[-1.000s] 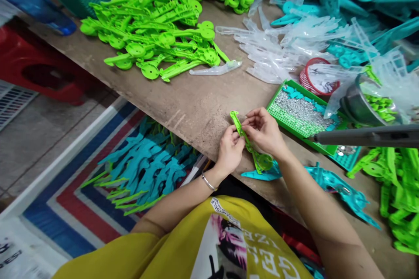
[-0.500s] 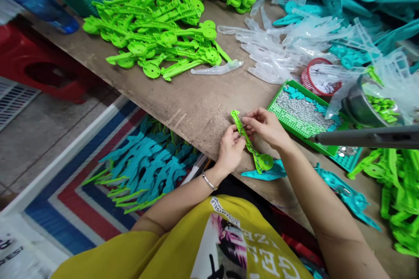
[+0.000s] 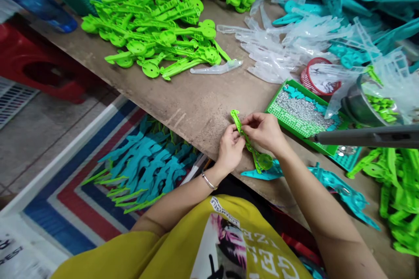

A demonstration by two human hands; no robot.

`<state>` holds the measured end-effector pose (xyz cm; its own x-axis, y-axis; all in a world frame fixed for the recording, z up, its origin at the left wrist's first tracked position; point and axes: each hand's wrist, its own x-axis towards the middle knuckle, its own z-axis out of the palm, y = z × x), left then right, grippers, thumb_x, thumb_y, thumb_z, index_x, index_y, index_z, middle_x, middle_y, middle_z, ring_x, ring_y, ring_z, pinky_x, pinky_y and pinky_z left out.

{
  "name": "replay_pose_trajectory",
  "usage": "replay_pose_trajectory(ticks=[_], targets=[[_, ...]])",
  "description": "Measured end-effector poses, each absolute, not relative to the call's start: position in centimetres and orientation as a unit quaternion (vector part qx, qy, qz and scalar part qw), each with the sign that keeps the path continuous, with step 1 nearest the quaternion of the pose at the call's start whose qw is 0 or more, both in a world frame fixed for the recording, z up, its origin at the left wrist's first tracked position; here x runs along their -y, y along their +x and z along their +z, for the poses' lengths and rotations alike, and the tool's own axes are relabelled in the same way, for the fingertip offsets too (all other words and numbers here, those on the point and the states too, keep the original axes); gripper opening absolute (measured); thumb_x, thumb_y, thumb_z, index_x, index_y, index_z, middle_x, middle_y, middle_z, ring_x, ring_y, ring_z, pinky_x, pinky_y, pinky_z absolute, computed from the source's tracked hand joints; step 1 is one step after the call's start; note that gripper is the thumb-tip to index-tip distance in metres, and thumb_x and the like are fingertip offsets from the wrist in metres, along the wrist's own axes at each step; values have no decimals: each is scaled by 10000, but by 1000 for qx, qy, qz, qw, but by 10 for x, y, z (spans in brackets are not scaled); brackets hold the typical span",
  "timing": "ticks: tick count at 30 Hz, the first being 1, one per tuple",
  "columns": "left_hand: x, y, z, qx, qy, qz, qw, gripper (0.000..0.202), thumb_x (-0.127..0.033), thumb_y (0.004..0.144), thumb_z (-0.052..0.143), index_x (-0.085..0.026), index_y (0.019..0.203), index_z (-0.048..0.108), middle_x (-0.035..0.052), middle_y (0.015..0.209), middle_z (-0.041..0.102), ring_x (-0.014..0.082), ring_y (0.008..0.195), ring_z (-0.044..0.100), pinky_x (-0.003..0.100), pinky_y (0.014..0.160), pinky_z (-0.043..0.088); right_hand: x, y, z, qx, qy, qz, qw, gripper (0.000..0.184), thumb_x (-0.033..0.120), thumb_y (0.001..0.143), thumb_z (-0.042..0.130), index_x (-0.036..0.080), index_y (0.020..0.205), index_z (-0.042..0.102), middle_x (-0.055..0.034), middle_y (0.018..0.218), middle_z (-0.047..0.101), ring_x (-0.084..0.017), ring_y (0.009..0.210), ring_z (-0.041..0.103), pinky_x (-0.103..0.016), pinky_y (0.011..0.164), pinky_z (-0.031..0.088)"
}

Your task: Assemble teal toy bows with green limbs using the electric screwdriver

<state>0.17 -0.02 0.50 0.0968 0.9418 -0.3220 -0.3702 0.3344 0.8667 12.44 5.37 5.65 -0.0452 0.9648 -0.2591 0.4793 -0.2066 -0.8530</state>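
Note:
My left hand [image 3: 231, 150] is closed around the middle of a long, narrow bright green plastic part [image 3: 255, 159], which has a round disc at its lower end. My right hand [image 3: 266, 134] pinches with its fingertips against the middle of that same part. Whatever is between those right fingertips is too small or hidden to make out. Under the green part's disc end, a turquoise plastic part [image 3: 253, 175] lies on the table. Another turquoise piece [image 3: 347, 194], with small metal bits on it, is partly behind my right forearm.
Green parts [image 3: 153, 37] lie heaped at the back left, with translucent parts [image 3: 271, 59] at the back middle. A green tray [image 3: 283, 115] of small metal pieces, a red basket [image 3: 306, 79] and a metal bowl [image 3: 352, 96] stand right. A grey tool [image 3: 366, 136] juts over the tray.
My right hand has shifted slightly down, its fingers pressing closer over the green part. The left hand has stayed nearly still with its hold.

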Motion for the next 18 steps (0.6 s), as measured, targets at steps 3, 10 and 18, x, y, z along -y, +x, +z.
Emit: replay_pose_trajectory(ticks=[3, 10, 18], targets=[[0, 2, 2, -461, 325, 492, 663, 322, -158, 844, 611, -174, 1161, 556, 45, 958, 743, 143, 837, 705, 226, 734, 530, -49, 121, 59, 625, -639, 369, 253, 156, 157, 701, 635, 173, 803, 751, -40, 730, 758, -175, 642, 695, -283, 626, 527], [0, 2, 3, -456, 323, 499, 662, 312, -149, 843, 627, -177, 1146, 555, 55, 991, 748, 171, 936, 723, 255, 818, 552, -44, 121, 64, 718, -585, 272, 261, 197, 99, 744, 608, 183, 824, 768, -60, 821, 769, -191, 721, 711, -306, 692, 545], [0, 2, 4, -452, 320, 504, 663, 323, -123, 834, 604, -167, 1150, 553, 65, 1000, 742, 167, 919, 719, 253, 813, 547, -39, 118, 63, 743, -571, 230, 263, 214, 67, 771, 585, 176, 860, 747, -58, 808, 753, -177, 720, 697, -288, 698, 540]])
